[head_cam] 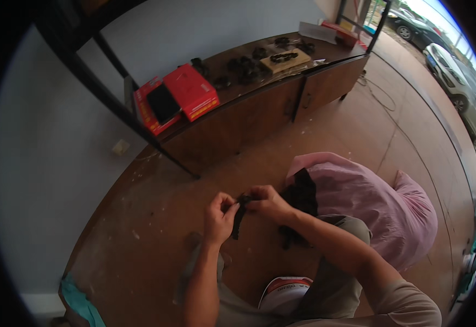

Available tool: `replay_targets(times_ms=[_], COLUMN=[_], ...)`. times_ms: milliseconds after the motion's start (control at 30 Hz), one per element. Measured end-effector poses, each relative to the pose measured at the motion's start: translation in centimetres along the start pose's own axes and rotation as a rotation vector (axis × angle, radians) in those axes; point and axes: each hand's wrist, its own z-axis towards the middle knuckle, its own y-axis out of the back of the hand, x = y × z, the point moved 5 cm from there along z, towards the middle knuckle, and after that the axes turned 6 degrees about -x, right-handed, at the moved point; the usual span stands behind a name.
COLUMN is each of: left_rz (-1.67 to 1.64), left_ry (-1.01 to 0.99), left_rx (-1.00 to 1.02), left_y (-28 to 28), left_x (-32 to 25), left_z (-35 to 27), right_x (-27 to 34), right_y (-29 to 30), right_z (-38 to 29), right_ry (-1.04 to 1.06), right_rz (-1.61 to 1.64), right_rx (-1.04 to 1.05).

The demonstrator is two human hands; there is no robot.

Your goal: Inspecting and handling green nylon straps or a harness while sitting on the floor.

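Between my left hand (221, 218) and my right hand (268, 203) is a dark strip of material (239, 222), pinched at its top by the fingers of both hands. Its lower end hangs down over the floor. To the right, a large pink cloth sack (356, 196) lies on the floor, with black material (301, 194) at its mouth and more dark pieces below, beside my knee. What exactly the dark strip is, I cannot tell.
A low wooden cabinet (238, 122) stands ahead, bearing a red box (191, 92), a black phone (163, 104), dark bundles (244, 69) and a wooden board (286, 61). A black metal frame leg (172, 159) stands left. Teal cloth (80, 304) lies lower left; a cord (409, 139) crosses the floor.
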Motion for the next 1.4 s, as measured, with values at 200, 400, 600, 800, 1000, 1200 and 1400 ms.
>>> replay_targets(times_ms=[200, 400, 600, 800, 1000, 1200, 1400], left_rz=[0.238, 0.310, 0.299, 0.320, 0.282, 0.248, -0.492], left_ry=[-0.182, -0.383, -0.337, -0.273, -0.245, 0.026, 0.488], left_rx=[-0.109, -0.112, -0.092, -0.085, -0.091, -0.033, -0.070], left_y=[0.3, -1.0, -0.2, -0.4, -0.2, -0.8, -1.1], left_x=[-1.4, -3.8, -2.5, -2.1, -1.5, -0.5, 1.6], left_z=[-1.0, -0.1, -0.8, -0.8, -0.6, -0.6, -1.5], right_x=[-1.0, -1.8, -0.6, -0.3, 0.7, 2.7, 3.9], right_y=[-1.6, 0.7, -0.6, -0.3, -0.8, -1.1, -1.9], right_z=[-0.2, 0.0, -0.7, -0.5, -0.7, -1.0, -1.1], right_ry=[-0.105, -0.325, -0.344, -0.150, -0.020, 0.264, 0.192], right_rz=[0.003, 0.281, 0.257, 0.110, -0.203, -0.344, -0.101], right_rx=[0.079, 0.036, -0.138, -0.034, -0.027, -0.027, 0.170])
